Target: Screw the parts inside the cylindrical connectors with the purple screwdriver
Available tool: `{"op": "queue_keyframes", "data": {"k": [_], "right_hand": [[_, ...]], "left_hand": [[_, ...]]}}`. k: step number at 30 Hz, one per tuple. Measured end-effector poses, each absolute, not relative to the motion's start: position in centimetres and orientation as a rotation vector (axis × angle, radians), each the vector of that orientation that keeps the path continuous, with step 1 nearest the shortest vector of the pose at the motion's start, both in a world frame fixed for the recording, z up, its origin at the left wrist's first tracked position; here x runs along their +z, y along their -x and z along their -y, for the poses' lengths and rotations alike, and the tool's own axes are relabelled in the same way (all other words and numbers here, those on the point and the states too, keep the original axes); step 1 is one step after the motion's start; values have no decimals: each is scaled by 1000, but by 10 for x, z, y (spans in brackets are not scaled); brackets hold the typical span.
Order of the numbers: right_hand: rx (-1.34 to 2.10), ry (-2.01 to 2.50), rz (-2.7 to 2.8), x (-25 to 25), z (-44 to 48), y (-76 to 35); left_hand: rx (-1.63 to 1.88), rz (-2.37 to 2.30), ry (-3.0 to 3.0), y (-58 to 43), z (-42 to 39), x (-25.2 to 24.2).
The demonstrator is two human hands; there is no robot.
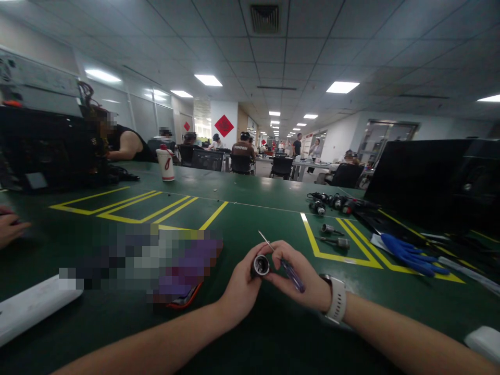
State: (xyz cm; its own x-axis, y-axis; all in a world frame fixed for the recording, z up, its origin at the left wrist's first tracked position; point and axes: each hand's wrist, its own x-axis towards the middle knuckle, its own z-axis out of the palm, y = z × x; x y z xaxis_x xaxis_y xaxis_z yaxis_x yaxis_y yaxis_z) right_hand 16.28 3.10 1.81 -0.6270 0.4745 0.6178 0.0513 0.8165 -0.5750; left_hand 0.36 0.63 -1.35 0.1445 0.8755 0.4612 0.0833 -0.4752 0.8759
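Note:
My left hand [240,289] is closed around a dark cylindrical connector [260,265], its hollow round end turned toward me. Small details inside that opening are too blurred to make out. In my right hand [307,276] is a screwdriver [292,276] with a purple see-through handle; its thin metal shaft points up and to the left, above the connector. The right fingertips are close beside the connector; whether they touch it I cannot tell. Two similar cylindrical connectors [342,243] lie inside a yellow-taped area to the right of my hands.
On the green table [250,208] lie a blue glove [410,255], several cabled connectors [320,205], a white bar-shaped object [35,307] and a partly blurred purple item [187,265]. A white cup [166,164] stands farther back. Another person's hand [11,229] shows at left.

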Motion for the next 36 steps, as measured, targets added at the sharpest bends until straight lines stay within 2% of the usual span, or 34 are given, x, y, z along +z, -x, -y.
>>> {"op": "queue_keyframes", "data": {"k": [5,14,19,22,29,33,36], "right_hand": [[654,371,2129,30,-24,-164],[890,381,1930,43,-21,-172],[1085,495,1836,42,-13,-169],[1037,548,1919,43,-6,-167],[574,490,2123,41,5,-166],[507,531,2150,39,4,-165],[591,564,2142,41,2,-163]], "left_hand": [[1410,-1023,-1694,-6,-6,-10],[1259,-1181,-1728,-4,-1,-5],[1293,-1202,-1681,-5,-4,-11],[1309,-1148,-1685,-5,-5,-14],[1284,-1105,-1810,-6,-3,-10],[1265,-1170,-1920,-6,-3,-11],[1232,-1196,-1984,-5,-2,-13]]}}
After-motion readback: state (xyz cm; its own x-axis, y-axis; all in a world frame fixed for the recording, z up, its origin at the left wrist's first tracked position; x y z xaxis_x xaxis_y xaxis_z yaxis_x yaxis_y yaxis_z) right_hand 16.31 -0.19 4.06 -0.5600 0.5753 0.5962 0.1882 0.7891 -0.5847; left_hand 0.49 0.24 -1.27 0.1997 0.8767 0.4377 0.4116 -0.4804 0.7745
